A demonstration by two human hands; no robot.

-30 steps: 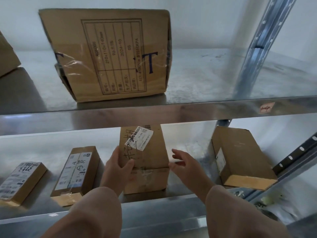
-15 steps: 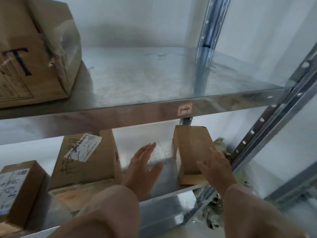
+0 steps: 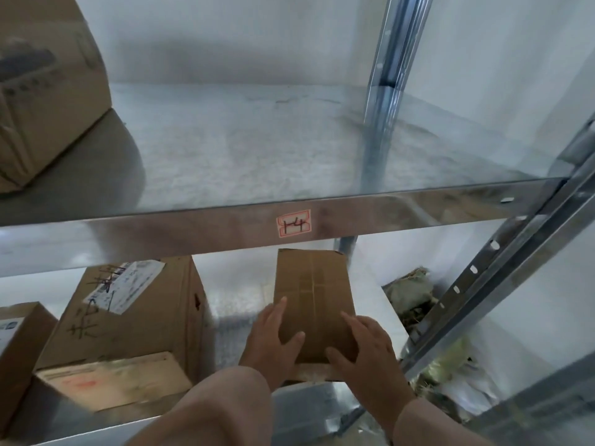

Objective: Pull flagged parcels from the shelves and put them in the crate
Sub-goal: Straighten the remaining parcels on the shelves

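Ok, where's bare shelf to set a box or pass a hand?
Upper shelf: wide bare stretch from big box to post. Lower shelf: gap between labelled box and plain box. Crowded left of that: small box beside labelled box.

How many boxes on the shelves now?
4. Big box on upper shelf, far left. Lower shelf: cut-off box at left edge, labelled box beside it, plain box between left hand and right hand. More may be hidden.

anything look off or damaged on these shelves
The labelled carton has small dark holes on its right side and its shipping label sits crooked. Crumpled rubbish lies past the lower shelf on the right.
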